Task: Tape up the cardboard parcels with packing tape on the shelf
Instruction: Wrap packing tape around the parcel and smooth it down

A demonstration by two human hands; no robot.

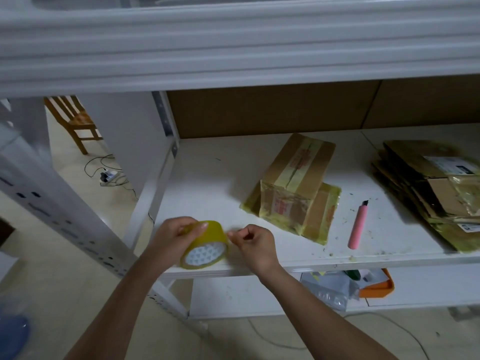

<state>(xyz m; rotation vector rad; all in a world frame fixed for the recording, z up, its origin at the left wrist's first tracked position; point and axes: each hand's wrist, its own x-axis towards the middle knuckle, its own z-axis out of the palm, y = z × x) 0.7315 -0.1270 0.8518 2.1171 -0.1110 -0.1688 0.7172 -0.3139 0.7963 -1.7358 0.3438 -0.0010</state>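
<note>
**Tape roll held at the shelf edge, parcels behind**

The tape roll [205, 245] is a thick ring of glossy, translucent yellow film on a core whose face is white with a pale blue pattern, too small to read. It sits at the front left edge of the shelf [207, 183], a smooth white board in a white metal frame with a brown backing panel. The left hand [174, 237] wraps over the roll's top, thumb lying across the film. The right hand [255, 242] is just beside the roll on its right, fingers curled, thumb and forefinger pinched together at the roll's edge; whether they hold the tape's end cannot be told.

Further back, mid-shelf, lie two flat brown cardboard parcels [296, 188], one resting on the other, both rectangular and banded with shiny yellowish tape that wrinkles at the corners. Red printing runs along the tape strips, blurred beyond reading. To their right a slim pink knife [358, 226] with a dark tip lies on the board, apart from the parcels. At the far right a stack [426, 188] of flattened cartons, rough-edged and partly taped, carries white printed labels, unreadable. Small crumbs of debris speckle the board near the knife.
</note>
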